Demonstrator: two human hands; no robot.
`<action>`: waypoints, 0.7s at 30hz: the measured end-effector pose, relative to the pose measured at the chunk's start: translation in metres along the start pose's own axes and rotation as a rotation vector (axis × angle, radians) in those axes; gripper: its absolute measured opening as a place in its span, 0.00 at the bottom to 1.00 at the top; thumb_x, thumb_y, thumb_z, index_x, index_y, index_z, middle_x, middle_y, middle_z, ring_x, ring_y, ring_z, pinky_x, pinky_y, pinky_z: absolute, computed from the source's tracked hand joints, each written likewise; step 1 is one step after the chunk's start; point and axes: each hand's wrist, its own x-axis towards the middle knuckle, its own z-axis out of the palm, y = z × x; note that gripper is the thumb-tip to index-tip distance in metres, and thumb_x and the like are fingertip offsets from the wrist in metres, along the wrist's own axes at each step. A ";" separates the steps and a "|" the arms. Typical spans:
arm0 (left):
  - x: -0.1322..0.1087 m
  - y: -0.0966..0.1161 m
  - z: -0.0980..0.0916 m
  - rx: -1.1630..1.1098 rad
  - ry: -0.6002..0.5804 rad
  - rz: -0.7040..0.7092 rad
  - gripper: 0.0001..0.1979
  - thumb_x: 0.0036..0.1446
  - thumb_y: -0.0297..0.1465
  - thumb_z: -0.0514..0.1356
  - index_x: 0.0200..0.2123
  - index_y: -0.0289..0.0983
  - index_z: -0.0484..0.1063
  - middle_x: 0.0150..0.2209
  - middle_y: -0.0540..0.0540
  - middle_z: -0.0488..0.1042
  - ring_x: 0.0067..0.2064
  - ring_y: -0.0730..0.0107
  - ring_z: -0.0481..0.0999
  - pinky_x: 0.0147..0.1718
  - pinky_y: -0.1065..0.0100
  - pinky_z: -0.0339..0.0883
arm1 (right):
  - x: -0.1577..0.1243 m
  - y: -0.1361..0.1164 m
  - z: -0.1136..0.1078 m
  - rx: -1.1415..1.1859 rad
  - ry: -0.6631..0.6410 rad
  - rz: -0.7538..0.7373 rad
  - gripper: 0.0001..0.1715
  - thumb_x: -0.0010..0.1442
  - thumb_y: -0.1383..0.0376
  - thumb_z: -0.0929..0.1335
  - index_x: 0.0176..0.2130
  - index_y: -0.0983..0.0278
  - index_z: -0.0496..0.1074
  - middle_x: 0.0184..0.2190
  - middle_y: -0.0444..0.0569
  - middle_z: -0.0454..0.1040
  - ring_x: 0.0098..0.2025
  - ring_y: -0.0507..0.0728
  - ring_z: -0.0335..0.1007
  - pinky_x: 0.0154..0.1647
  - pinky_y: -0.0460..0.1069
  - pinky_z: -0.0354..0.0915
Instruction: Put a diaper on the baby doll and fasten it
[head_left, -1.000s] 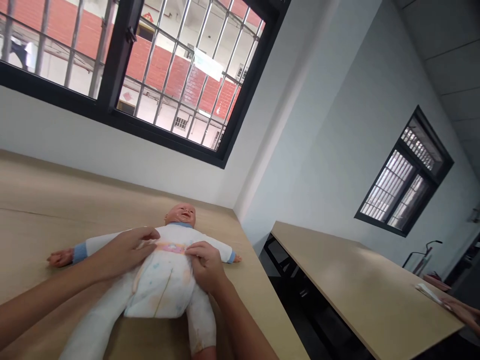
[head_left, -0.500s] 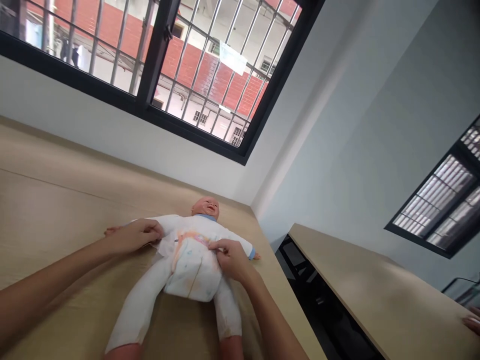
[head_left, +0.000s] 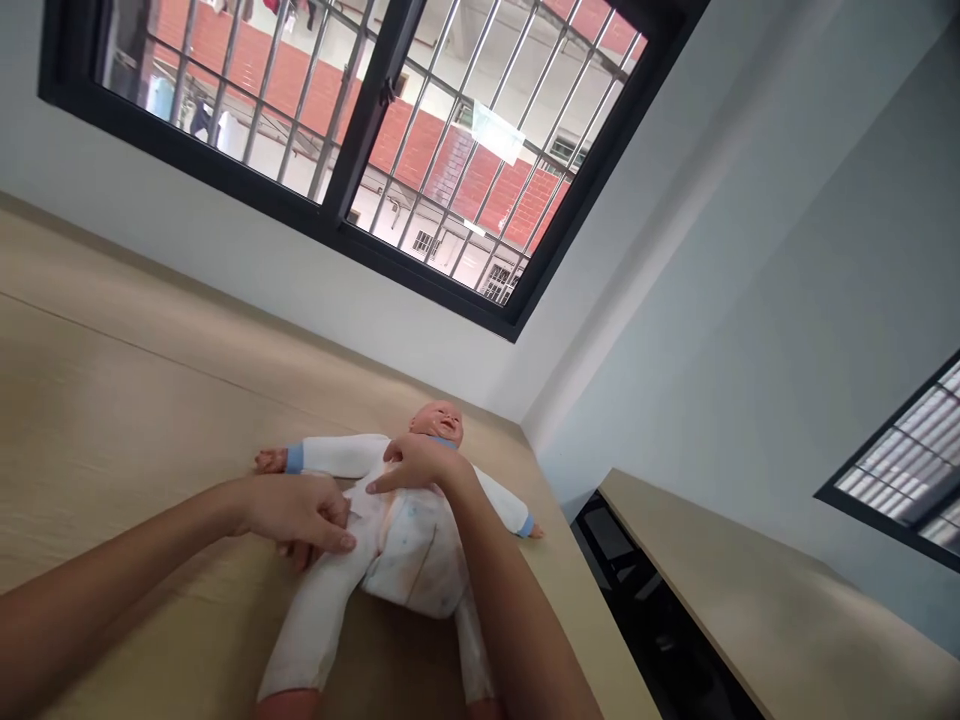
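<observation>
A baby doll (head_left: pixel 439 425) in white clothes lies on its back on a light wooden table (head_left: pixel 112 390), wearing a white diaper (head_left: pixel 412 560). My left hand (head_left: pixel 304 515) rests at the doll's hip, its fingers pinching the left edge of the diaper. My right hand (head_left: pixel 412 465) lies across the doll's chest, fingers bent down on the diaper's top edge. The doll's arms are spread to the sides. Its legs point toward me.
A barred window (head_left: pixel 375 140) fills the wall behind the table. A second wooden table (head_left: pixel 750 600) stands to the right across a dark gap (head_left: pixel 622 580). Another window (head_left: pixel 907 460) shows at the far right.
My left hand slid from the doll's arm down to the diaper's side. My right hand moved from the diaper's right side up over the chest. The view tilted right.
</observation>
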 end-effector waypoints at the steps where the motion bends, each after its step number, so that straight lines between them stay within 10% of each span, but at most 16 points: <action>1: 0.000 0.002 0.003 0.012 -0.013 -0.003 0.26 0.53 0.56 0.67 0.25 0.39 0.69 0.25 0.48 0.74 0.28 0.61 0.79 0.24 0.69 0.60 | 0.003 0.000 0.000 -0.094 -0.052 0.010 0.23 0.36 0.54 0.85 0.24 0.59 0.75 0.24 0.43 0.74 0.33 0.60 0.73 0.33 0.50 0.62; 5: 0.000 0.014 0.011 0.023 -0.014 -0.024 0.25 0.51 0.52 0.68 0.22 0.40 0.65 0.21 0.49 0.71 0.26 0.61 0.77 0.24 0.67 0.61 | 0.009 0.005 0.003 -0.224 -0.175 -0.060 0.17 0.52 0.55 0.79 0.23 0.61 0.74 0.20 0.39 0.68 0.25 0.52 0.63 0.28 0.48 0.54; 21: 0.002 0.012 0.000 0.081 -0.069 -0.061 0.20 0.47 0.49 0.72 0.26 0.38 0.77 0.28 0.45 0.81 0.32 0.61 0.79 0.30 0.68 0.65 | 0.009 0.024 0.033 -0.139 0.218 -0.054 0.09 0.58 0.65 0.70 0.27 0.64 0.70 0.24 0.43 0.68 0.30 0.53 0.59 0.31 0.49 0.47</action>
